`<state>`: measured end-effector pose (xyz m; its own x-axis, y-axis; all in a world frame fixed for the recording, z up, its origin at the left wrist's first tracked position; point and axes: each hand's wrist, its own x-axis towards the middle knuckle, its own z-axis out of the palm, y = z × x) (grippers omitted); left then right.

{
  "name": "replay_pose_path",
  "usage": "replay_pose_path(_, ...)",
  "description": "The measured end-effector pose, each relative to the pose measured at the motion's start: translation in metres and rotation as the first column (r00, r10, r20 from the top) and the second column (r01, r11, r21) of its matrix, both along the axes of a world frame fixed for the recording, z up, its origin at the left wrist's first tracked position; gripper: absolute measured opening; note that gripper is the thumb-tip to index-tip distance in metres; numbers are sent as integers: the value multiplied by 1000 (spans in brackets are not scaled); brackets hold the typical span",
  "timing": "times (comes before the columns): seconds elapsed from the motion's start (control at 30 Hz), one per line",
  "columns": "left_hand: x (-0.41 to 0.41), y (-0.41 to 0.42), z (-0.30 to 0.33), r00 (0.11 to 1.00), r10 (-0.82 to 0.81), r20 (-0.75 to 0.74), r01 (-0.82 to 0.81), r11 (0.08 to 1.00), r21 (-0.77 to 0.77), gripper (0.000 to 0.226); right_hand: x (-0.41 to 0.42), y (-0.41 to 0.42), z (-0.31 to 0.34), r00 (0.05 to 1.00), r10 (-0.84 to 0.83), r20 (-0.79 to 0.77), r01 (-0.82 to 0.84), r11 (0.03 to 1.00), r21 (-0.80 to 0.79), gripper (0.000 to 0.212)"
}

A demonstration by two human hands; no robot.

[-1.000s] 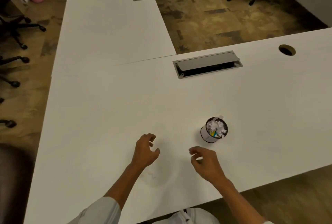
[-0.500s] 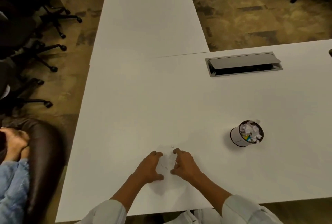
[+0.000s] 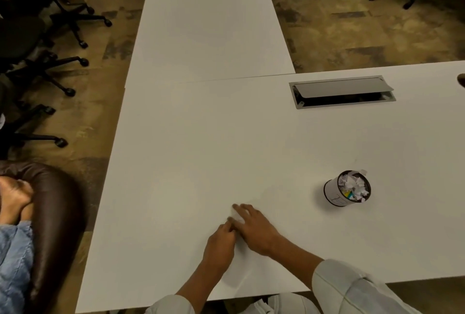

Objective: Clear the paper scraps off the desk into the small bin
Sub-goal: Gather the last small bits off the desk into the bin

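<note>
Our hands meet over a paper scrap (image 3: pixel 236 216) on the white bench (image 3: pixel 201 150)
Left hand (image 3: pixel 221 242) curled, right hand (image 3: pixel 256 229) flat, both touching it; whether either grip holds it we cannot tell; the small bin (image 3: pixel 346 191) stands well right, full

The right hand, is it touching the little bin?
Apart. The head view shows bare desk between the right hand and the bin.
</note>
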<state>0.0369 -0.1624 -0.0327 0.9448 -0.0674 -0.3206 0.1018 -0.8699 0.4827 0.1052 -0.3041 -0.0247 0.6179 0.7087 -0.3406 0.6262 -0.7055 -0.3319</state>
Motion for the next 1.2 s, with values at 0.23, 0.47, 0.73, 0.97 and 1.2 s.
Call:
replay_pose_path(0.23,-8,-10,-1,994,-107,22,104,988,117,18,-27,-12,2,971,147,189,-147,989,-13,36)
replay_pose_path(0.47,-15,-15,-2,983,-176,-59,182,975,129,39,-30,-30,9,975,71,212,-59,996,-63,30)
replay_pose_path(0.73,-10,-20,-2,982,-184,-52,190,966,174,22,-28,-27,8,917,-392,-73,398,910,113,22)
replay_pose_path(0.97,3,-13,5,999,-35,-15,37,990,138,20,-11,-72,46,328,-714,-619,945,233,231,12)
replay_pose_path(1.2,73,-57,52,996,45,75,-38,995,-96,15,25,-173,112,127,-857,-499,901,-110,419,12)
